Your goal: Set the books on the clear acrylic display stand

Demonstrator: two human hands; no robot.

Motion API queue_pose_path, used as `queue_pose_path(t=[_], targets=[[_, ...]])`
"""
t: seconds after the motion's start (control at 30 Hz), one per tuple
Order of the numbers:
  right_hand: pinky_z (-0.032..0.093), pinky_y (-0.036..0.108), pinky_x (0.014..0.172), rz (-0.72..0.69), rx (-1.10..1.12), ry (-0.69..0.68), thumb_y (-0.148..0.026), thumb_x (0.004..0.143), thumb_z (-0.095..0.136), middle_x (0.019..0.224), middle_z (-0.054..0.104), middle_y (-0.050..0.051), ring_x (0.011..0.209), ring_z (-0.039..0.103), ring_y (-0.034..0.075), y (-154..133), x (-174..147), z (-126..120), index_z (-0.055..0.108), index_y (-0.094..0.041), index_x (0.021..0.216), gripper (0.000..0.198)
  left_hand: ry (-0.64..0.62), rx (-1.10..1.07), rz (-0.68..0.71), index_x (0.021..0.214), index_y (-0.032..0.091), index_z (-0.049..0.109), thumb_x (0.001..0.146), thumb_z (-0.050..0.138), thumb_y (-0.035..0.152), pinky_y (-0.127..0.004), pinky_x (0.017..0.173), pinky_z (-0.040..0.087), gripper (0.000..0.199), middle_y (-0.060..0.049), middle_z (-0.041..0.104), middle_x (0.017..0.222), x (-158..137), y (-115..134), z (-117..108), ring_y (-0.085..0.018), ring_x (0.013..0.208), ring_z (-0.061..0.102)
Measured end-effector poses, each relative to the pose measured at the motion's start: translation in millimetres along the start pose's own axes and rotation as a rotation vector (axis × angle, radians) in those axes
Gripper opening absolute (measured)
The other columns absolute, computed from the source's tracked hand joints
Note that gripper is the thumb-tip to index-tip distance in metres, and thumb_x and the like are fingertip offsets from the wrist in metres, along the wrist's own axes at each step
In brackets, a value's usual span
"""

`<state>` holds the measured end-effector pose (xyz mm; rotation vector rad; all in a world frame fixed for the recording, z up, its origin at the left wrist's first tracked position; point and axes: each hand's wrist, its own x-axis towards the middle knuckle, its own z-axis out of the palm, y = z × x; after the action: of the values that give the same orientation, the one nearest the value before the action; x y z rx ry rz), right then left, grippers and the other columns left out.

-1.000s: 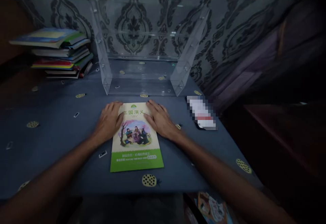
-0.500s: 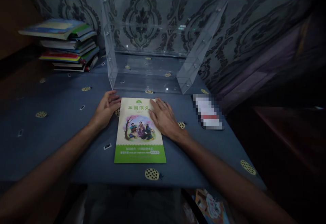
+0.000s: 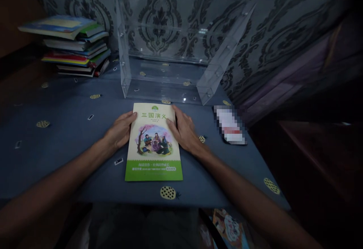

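A paperback book (image 3: 154, 143) with a cream and green cover lies face up in front of me, its top end seemingly a little raised. A drawing of seated figures under a pink tree fills the middle of the cover. Along the book's left edge my left hand (image 3: 119, 130) grips it, thumb at the upper edge and the other fingers partly hidden beneath. On the opposite side my right hand (image 3: 184, 130) holds the right edge, its thumb resting on the cover and its fingers at the side and partly behind.
Beyond the book stands a clear acrylic rack (image 3: 161, 95). At the back left rises an uneven stack of books (image 3: 75, 47). A blurred-out, phone-like object (image 3: 230, 126) lies near the right edge of the patterned blue tablecloth (image 3: 70, 139). Below the table's front edge shows a colourful printed item (image 3: 229, 228).
My left hand has moved from beside the book onto its left edge. The right hand has slid from the cover to grip the right edge. The book's top end looks slightly lifted.
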<state>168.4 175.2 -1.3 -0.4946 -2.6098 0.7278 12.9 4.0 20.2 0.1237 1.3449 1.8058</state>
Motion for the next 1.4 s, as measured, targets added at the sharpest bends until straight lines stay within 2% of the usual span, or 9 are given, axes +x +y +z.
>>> queue_pose_path(t=[0.13,0.23,0.33,0.53,0.7,0.8,0.97,1.2,1.4], targets=[[0.056,0.044,0.073,0.133,0.482,-0.007,-0.055,0.096,0.053,0.101,0.071,0.01,0.085,0.066,0.027,-4,-4,-4,0.033,-0.022,0.15,0.067,-0.013,0.004,0.037,0.11,0.012,0.068,0.089,0.066,0.02,-0.04,0.091,0.063,0.022,-0.013,0.08,0.099,3,-1,-3,-0.026,0.093,0.077],[0.047,0.029,0.049,0.281,0.837,-0.076,-0.054,0.089,0.064,0.083,0.065,0.0,0.06,0.057,0.016,-5,-4,-2,0.031,-0.026,0.147,0.073,-0.007,0.042,0.056,0.111,0.014,0.065,0.089,0.066,0.022,-0.041,0.092,0.062,0.023,-0.012,0.079,0.101,6,-3,-5,-0.025,0.095,0.075],[0.035,0.023,0.04,0.358,0.962,-0.086,-0.05,0.084,0.071,0.071,0.057,-0.005,0.049,0.046,0.011,-4,-3,1,0.033,-0.024,0.144,0.075,0.039,0.155,0.157,0.113,0.015,0.059,0.087,0.065,0.021,-0.044,0.094,0.06,0.027,-0.011,0.076,0.102,11,-7,-10,-0.025,0.098,0.074],[0.031,0.02,0.036,0.345,0.979,-0.116,-0.045,0.083,0.069,0.06,0.054,-0.011,0.041,0.042,0.009,0,0,2,0.037,-0.022,0.139,0.068,0.037,0.886,0.63,0.127,0.018,0.056,0.083,0.062,0.031,-0.051,0.116,0.041,0.046,-0.016,0.057,0.14,24,-7,-29,-0.031,0.134,0.054],[0.035,0.018,0.035,0.421,1.032,-0.122,-0.052,0.089,0.064,0.054,0.048,-0.013,0.039,0.046,0.01,0,5,0,0.044,-0.024,0.131,0.054,-0.143,1.384,0.69,0.14,0.015,0.053,0.094,0.049,0.045,-0.057,0.126,0.015,0.055,-0.018,0.045,0.157,21,-9,-16,-0.034,0.153,0.029],[0.036,0.018,0.033,0.502,1.06,-0.124,-0.059,0.097,0.053,0.056,0.051,-0.01,0.039,0.049,0.01,-4,9,-2,0.045,-0.025,0.132,0.049,-0.289,1.419,0.72,0.146,0.016,0.05,0.098,0.046,0.045,-0.053,0.127,0.008,0.056,-0.016,0.042,0.161,16,-14,8,-0.03,0.155,0.027],[0.037,0.018,0.034,0.53,1.106,-0.113,-0.066,0.1,0.043,0.058,0.055,-0.006,0.039,0.049,0.01,-9,11,-7,0.05,-0.023,0.132,0.054,-0.611,1.404,0.782,0.15,0.02,0.046,0.1,0.049,0.041,-0.047,0.129,0.012,0.054,-0.012,0.037,0.165,-12,-33,37,-0.026,0.156,0.026],[0.038,0.018,0.035,0.452,1.089,-0.111,-0.058,0.091,0.063,0.059,0.054,-0.009,0.042,0.05,0.009,-3,7,-3,0.047,-0.022,0.13,0.056,-0.882,1.567,0.884,0.153,0.023,0.044,0.104,0.046,0.039,-0.048,0.129,0.019,0.052,-0.01,0.041,0.161,-78,-62,21,-0.025,0.154,0.029],[0.036,0.019,0.037,0.359,1.083,-0.167,-0.04,0.074,0.079,0.061,0.057,-0.012,0.04,0.045,0.007,8,5,2,0.039,-0.018,0.135,0.076,-0.894,1.562,0.901,0.153,0.035,0.043,0.101,0.051,0.036,-0.05,0.126,0.031,0.052,-0.001,0.045,0.159,-86,-58,10,-0.028,0.148,0.041]])
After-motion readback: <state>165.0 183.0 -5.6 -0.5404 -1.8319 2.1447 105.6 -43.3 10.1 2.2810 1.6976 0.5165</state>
